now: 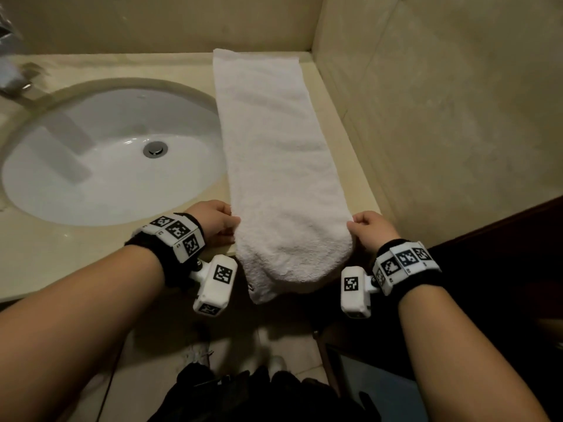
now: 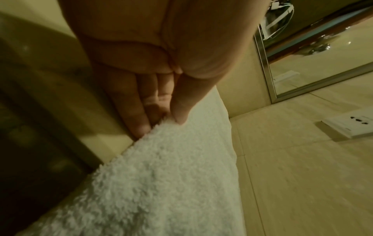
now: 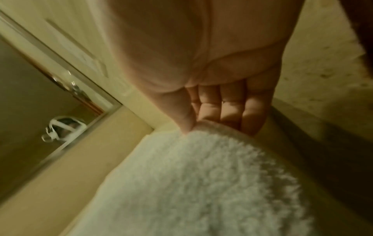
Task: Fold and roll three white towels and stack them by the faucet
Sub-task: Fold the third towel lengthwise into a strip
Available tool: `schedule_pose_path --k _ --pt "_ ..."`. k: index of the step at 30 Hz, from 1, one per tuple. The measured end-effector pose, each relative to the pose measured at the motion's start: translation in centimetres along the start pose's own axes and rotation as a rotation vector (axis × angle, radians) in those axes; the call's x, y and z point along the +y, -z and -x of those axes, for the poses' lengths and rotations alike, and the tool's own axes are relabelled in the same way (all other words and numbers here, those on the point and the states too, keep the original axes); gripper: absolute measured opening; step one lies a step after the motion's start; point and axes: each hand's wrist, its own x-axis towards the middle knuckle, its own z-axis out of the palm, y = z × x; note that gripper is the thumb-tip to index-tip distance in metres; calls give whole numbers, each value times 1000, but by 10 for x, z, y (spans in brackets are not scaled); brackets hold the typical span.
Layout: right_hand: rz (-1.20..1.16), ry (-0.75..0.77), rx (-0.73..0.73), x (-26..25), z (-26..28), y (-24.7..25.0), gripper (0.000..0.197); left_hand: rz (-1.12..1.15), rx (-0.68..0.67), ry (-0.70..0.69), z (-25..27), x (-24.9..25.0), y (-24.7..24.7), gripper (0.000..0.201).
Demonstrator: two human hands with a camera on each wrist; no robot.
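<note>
So you're on the folding part with one towel (image 1: 274, 166), and by my read it's early days: it's already folded lengthwise into a long narrow strip, but no rolling has started yet. I can't spot any finished rolls anywhere, and the other two towels aren't in view either, so pretty much everything's left: roll this one, do two more, stack them all over by the faucet (image 1: 15, 86) at the far left corner of the counter (image 1: 76, 248).

The strip runs along the right side of the counter, between the sink (image 1: 112, 153) and the right wall, from the back edge all the way to the front edge, where its near end droops over and hangs down a bit. It looks thick and fluffy, with straight enough sides and a slightly bunched, rounded near end.

Your left hand (image 1: 214, 222) is pinching the towel's left edge near the front edge of the counter, thumb on top, fingers (image 2: 139, 118) tucked under. Your right hand (image 1: 370, 228) does the same on the right edge, thumb clamped down against the fingers (image 3: 230, 110) beneath. Both are closed on the towel, not just resting.
</note>
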Motion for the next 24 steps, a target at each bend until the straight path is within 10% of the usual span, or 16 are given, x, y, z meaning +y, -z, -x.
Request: schedule_pose_path --k 6,24 --pt "-142 -6 133 -4 -1 2 4 45 -58 12 -2 -2 2 20" --pt "383 7 35 -42 -54 5 34 -123 0 -27 -17 24 2 22"
